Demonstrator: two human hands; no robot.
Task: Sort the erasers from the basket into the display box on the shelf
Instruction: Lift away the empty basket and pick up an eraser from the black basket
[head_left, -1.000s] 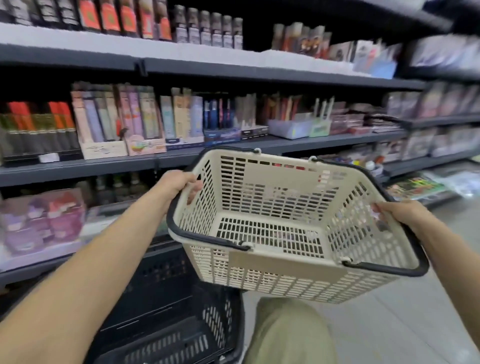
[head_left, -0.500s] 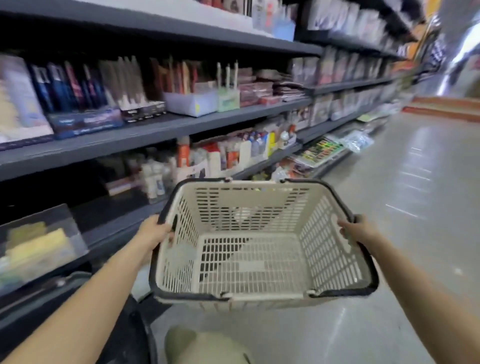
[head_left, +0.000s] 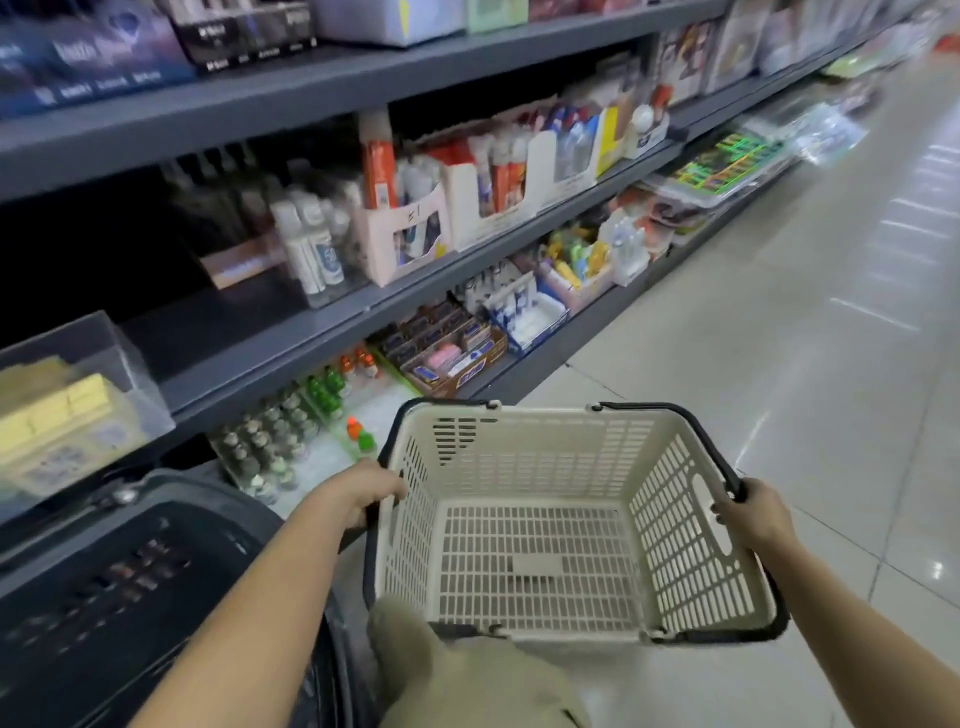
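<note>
A cream plastic basket (head_left: 675, 530) with a black rim hangs in front of me above the floor, and nothing lies inside it. My left hand (head_left: 363, 493) grips its left rim. On the opposite side my right hand (head_left: 756, 514) grips the right rim and black handle. A brown display box (head_left: 447, 353) with small packaged erasers, one pink, stands on the bottom shelf beyond the basket. A blue and white box (head_left: 530, 317) of small items stands right of it.
Grey shelves (head_left: 363, 306) with bottles and stationery boxes run along the left. A dark basket (head_left: 104, 582) sits at lower left. My knee (head_left: 457, 675) shows under the cream basket. Glossy tiled floor (head_left: 779, 338) stretches to the right.
The view has swung right and down along the aisle. The basket has come down from shelf height to low over the floor, levelled out, with both hands still on its rim.
</note>
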